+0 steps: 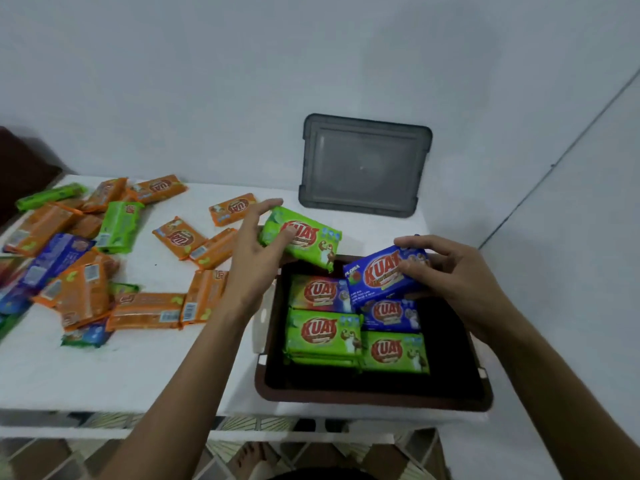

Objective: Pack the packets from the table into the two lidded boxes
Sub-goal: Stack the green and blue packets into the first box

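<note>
A dark brown open box (374, 393) stands at the table's front right, holding several green and blue packets (323, 336) laid flat. My left hand (254, 252) grips a green packet (304, 239) just past the box's far left corner. My right hand (457, 275) holds a blue packet (381, 277) tilted over the box's far edge. Many orange, green and blue packets (86, 251) lie scattered over the left half of the white table (138, 372).
A grey translucent lid (363, 166) leans upright against the white wall behind the box. A dark object (24, 164) sits at the far left beyond the table. Tiled floor and my feet show below the table's front edge.
</note>
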### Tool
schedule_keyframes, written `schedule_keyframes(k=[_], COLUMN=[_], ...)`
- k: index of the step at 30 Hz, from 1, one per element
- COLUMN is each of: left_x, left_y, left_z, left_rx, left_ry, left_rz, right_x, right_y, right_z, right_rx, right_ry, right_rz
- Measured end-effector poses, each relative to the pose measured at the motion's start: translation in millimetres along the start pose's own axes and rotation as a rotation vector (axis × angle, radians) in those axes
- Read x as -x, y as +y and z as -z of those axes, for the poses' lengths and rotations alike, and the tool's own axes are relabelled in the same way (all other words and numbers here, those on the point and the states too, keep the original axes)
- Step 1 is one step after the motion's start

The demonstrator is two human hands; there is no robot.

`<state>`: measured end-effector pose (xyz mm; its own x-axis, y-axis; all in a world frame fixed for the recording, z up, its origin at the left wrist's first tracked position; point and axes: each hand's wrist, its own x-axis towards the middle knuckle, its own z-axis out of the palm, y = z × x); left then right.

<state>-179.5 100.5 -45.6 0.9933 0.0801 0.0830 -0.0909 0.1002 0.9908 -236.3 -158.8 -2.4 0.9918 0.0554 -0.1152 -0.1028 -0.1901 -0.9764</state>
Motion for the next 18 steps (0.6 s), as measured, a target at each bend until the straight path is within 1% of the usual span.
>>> schedule_keyframes(k=[3,5,9,14,16,18], left_x=[10.5,16.9,27.0,31.3,32.5,33.2], left_y=[-6.7,-10.5,-19.0,-19.4,-19.2,-19.2], left_z=[-13.5,-18.2,-20.3,-20.0,-19.7,-19.7], left_rx=[0.013,-0.021,-0.131,-0.181,-0.176,-0.175], left_ry=[0.017,0.023,0.041,0.046,0.042,0.025], left_rz=[0.032,0.037,-0.002,-0.040,-0.037,-0.041], right_x=[9.7,12.2,9.2,-3.5,-7.4,-8.3], right_y=[10.9,20.5,41.8,65.5,76.6,84.3], right_z=[15.1,19.2,14.5,1.4,-1.9,-4.3], right_rx=[0.000,0.034,0.051,0.103,0.201,0.386], right_ry=[0.036,0.046,0.064,0.090,0.101,0.134], right_rz=[-0.044,-0.070,-0.118,-0.211,-0.221,-0.219])
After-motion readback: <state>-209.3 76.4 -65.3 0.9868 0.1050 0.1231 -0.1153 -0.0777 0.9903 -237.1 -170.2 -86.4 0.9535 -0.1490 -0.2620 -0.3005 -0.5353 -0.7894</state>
